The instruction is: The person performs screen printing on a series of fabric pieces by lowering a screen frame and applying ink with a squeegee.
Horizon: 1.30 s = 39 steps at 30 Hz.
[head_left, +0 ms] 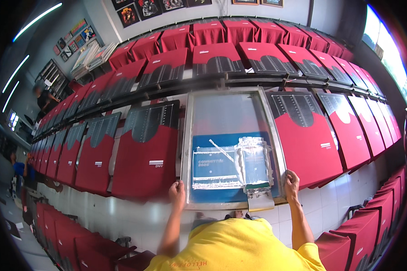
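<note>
Hands grip frame (squeegee inside).

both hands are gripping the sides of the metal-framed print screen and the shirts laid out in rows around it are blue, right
Not quite. The left hand and right hand do grip the screen frame, but the head view shows the shirts are red, not blue.

A rectangular printing screen in a grey metal frame is lying at centre on the row of red shirts, showing a blue panel with a white printed area in its lower half. Small white rectangular labels are sitting on the red shirts alongside. Framed posters in mixed colours are hanging on the back wall.
</note>
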Each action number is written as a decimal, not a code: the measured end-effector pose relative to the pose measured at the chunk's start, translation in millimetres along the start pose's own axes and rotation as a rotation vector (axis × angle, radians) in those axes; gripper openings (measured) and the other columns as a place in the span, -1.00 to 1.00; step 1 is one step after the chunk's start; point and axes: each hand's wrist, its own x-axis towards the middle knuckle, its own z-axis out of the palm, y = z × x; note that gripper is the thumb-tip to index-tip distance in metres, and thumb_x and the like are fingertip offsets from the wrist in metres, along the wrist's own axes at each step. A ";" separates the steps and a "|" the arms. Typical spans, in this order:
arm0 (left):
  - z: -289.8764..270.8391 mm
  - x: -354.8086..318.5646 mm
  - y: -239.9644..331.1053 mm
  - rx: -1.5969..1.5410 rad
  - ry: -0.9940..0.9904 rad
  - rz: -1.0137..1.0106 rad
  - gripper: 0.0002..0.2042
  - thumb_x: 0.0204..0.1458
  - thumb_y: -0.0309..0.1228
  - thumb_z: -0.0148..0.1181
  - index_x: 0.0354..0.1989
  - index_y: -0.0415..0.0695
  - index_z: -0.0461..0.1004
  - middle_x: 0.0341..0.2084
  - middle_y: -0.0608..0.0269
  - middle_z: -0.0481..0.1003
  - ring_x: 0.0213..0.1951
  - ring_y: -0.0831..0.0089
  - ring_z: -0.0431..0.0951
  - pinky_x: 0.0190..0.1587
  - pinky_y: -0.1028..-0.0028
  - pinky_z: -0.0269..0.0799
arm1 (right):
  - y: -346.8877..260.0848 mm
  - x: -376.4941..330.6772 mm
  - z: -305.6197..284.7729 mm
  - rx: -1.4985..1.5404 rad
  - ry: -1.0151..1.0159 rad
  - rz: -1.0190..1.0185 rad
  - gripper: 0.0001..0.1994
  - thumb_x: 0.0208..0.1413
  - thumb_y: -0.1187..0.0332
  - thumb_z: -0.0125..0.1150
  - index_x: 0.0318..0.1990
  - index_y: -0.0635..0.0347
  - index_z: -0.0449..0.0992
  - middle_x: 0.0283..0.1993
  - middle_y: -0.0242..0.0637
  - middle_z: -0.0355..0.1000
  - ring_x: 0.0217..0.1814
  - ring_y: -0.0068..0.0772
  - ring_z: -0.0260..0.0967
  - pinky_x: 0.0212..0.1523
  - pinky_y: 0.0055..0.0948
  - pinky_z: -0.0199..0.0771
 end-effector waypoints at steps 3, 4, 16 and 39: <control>-3.2 2.8 -1.5 0.051 0.015 0.011 -0.58 0.24 -0.18 0.06 -0.56 -0.27 0.34 -0.70 0.14 0.33 -0.59 0.38 0.32 -0.46 0.28 0.20 | 20.6 15.6 3.6 -0.059 0.009 -0.083 -0.73 0.18 0.60 0.02 0.00 0.30 0.53 -0.31 -0.34 0.52 -0.35 -0.60 0.39 -0.33 -0.56 0.37; -5.1 2.2 1.4 0.080 0.013 0.010 -0.58 0.24 -0.17 0.06 -0.56 -0.27 0.34 -0.70 0.14 0.33 -0.59 0.37 0.32 -0.46 0.28 0.21 | 18.6 14.6 4.5 -0.047 0.006 -0.061 -0.73 0.18 0.61 0.02 0.01 0.30 0.53 -0.31 -0.34 0.52 -0.34 -0.59 0.40 -0.32 -0.56 0.38; -6.2 -2.4 0.3 0.045 0.043 -0.081 -0.66 0.23 -0.25 0.00 -0.44 -0.30 0.45 -0.66 0.17 0.40 -0.56 0.37 0.40 -0.41 0.33 0.30 | 1.3 8.0 -4.2 -0.082 0.047 -0.036 -0.68 0.10 0.63 0.07 0.02 0.29 0.55 -0.31 -0.35 0.51 -0.34 -0.61 0.37 -0.29 -0.55 0.38; 0.6 -21.9 59.3 0.406 0.029 0.401 -0.74 0.20 -0.37 0.12 -0.05 -0.28 0.55 -0.20 -0.05 0.61 -0.13 0.09 0.63 -0.10 0.30 0.51 | -88.8 -42.9 -24.6 -0.693 -0.482 -0.699 -0.39 0.05 0.24 0.33 0.26 0.20 0.33 0.29 -0.09 0.31 0.31 -0.05 0.25 0.28 -0.13 0.26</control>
